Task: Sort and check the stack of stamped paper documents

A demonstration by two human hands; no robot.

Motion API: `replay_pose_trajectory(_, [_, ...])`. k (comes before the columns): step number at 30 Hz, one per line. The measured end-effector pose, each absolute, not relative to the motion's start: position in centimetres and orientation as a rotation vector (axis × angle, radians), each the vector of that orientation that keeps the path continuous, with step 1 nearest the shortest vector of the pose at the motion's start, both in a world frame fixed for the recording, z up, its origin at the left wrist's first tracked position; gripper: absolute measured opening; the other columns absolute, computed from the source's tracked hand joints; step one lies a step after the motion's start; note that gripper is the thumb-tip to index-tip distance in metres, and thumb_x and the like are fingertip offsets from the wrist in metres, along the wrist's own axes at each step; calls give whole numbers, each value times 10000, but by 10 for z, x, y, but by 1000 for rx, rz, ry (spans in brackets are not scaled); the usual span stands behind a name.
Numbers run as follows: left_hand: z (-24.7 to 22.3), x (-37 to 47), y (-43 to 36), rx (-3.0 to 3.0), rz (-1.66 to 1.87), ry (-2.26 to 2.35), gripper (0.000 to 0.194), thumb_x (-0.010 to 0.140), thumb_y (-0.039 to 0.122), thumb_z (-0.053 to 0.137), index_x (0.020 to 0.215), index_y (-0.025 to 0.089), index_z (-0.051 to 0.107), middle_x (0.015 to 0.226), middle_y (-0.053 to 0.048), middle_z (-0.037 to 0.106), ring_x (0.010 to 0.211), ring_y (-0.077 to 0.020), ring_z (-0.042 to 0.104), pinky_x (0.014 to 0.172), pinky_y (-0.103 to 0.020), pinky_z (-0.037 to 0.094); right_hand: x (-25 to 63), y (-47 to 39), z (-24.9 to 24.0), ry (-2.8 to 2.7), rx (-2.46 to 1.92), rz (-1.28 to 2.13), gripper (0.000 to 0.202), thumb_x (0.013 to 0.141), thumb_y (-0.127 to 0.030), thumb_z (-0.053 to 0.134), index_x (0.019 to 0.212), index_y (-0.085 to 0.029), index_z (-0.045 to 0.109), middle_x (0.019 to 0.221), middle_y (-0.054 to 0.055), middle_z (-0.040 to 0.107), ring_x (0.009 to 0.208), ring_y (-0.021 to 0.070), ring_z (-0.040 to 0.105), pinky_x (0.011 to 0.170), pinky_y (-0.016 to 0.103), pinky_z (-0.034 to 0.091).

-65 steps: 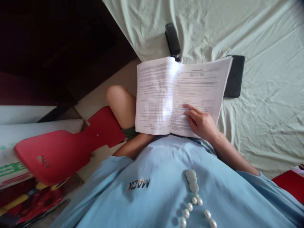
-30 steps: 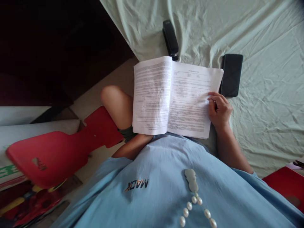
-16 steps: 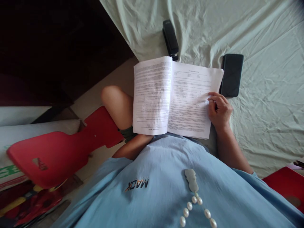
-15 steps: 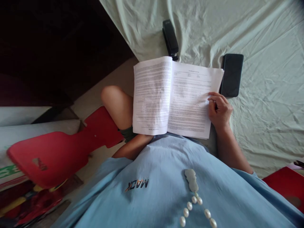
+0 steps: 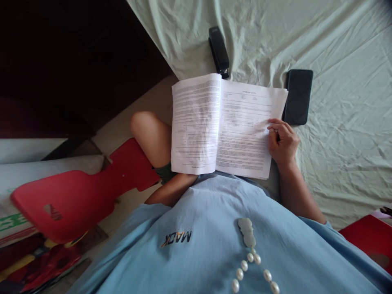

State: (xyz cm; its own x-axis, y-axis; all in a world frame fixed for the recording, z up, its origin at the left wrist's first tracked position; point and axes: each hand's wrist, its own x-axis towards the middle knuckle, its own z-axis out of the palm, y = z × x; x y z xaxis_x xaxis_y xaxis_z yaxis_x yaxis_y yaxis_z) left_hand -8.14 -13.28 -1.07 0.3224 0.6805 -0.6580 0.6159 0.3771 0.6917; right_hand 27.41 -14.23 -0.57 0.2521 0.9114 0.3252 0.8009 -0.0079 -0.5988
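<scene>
One hand on an open stack of printed pages

One big pale green bedsheet (image 5: 337, 49) fills the top and right of the view, wrinkled all over. Below it, the person's light blue shirt (image 5: 214, 241) takes the bottom, with a string of pearls (image 5: 251, 265) hanging down its front. Left of the lap sits a red plastic chair (image 5: 76, 196), over some red and yellow clutter on the floor.

Next down in size: the stack of printed pages (image 5: 226, 126), lying open across the lap and onto the bed edge. Left leaf curls up over the bare knee (image 5: 150, 130); right leaf lies flatter. Its fold runs away from the person, roughly up and down the frame.

Right hand (image 5: 283, 141) sits at the outer right edge of the right leaf, fingers curled, thumb and fingertips pinching that page edge. So the paper lies to the left of the grip, toward the fold. Left hand is not visible; only a forearm shows under the left leaf, so its grip cannot be told. Right hand is clearly the nearer one to the loose page edge.

Black phone (image 5: 297, 97) lies face up just beyond the right hand, touching or tucked under the page corner. Black stapler (image 5: 219, 51) lies just past the top of the fold, long axis pointing away.
</scene>
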Motion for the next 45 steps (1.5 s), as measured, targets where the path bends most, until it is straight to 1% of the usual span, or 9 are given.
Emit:
replay_pose_trajectory(6, [-10, -77, -130, 1302, 39, 1375, 870, 881, 820, 555, 1541, 254, 591, 1605, -155, 601, 1664, -388, 290, 1371, -623, 124, 274, -142, -6, -1557, -1793, 167, 172, 951, -189, 562, 908, -250, 717, 1145, 73, 845, 995, 237, 815, 866, 399, 635])
replay_pose_trajectory(11, [-26, -86, -135, 1334, 52, 1374, 749, 967, 736, 519, 1525, 243, 598, 1562, -154, 634, 1652, -354, 329, 1369, -602, 182, 275, -142, -8, -1489, -1805, 143, 175, 923, -173, 558, 877, -246, 709, 1081, 64, 847, 981, 244, 814, 862, 408, 635])
replay_pose_trajectory(14, [-36, -91, -139, 1373, 105, 1345, 675, 1037, 681, 442, 1513, 228, 598, 1568, -151, 630, 1645, -328, 351, 1380, -583, 149, 275, -142, -8, -1477, -1800, 153, 177, 922, -165, 559, 873, -243, 711, 1084, 67, 848, 972, 246, 813, 843, 402, 632])
replay_pose_trajectory(16, [-41, -93, -140, 1388, 107, 1351, 672, 1044, 684, 425, 1502, 224, 598, 1576, -152, 621, 1642, -329, 355, 1380, -590, 134, 275, -143, -8, -1468, -1808, 159, 176, 924, -166, 559, 870, -243, 707, 1086, 69, 848, 966, 246, 812, 830, 399, 631])
replay_pose_trajectory(20, [-47, -94, -140, 1378, 110, 1371, 714, 998, 708, 519, 1525, 228, 573, 1621, -145, 585, 1662, -332, 309, 1380, -586, 142, 274, -142, -8, -1459, -1822, 150, 171, 922, -174, 558, 861, -244, 702, 1081, 65, 849, 953, 242, 813, 819, 399, 631])
replay_pose_trajectory(26, [-55, -95, -137, 1406, 167, 1333, 709, 1024, 689, 463, 1553, 223, 538, 1661, -149, 543, 1679, -311, 268, 1384, -570, 139, 275, -142, -10, -1464, -1803, 137, 173, 921, -169, 560, 866, -242, 708, 1073, 64, 850, 986, 246, 818, 861, 405, 641])
replay_pose_trajectory(33, [-39, -89, -130, 1429, 78, 1357, 742, 958, 757, 494, 1502, 262, 584, 1597, -143, 600, 1658, -355, 297, 1375, -598, 143, 274, -141, -8, -1460, -1813, 137, 174, 914, -184, 556, 847, -247, 703, 1065, 62, 851, 974, 244, 820, 852, 402, 647])
replay_pose_trajectory(40, [-20, -80, -126, 1398, 40, 1404, 759, 900, 828, 505, 1383, 260, 645, 1541, -167, 627, 1638, -371, 321, 1348, -603, 234, 274, -141, -9, -1430, -1866, 201, 170, 902, -186, 546, 847, -254, 692, 1083, 63, 843, 1001, 252, 808, 910, 431, 647])
replay_pose_trajectory(45, [-17, -84, -128, 1402, -21, 1413, 766, 923, 811, 502, 1421, 248, 646, 1551, -170, 626, 1631, -399, 334, 1355, -638, 177, 274, -142, -9, -1423, -1857, 201, 167, 909, -190, 550, 848, -251, 693, 1085, 69, 845, 999, 251, 811, 904, 424, 648])
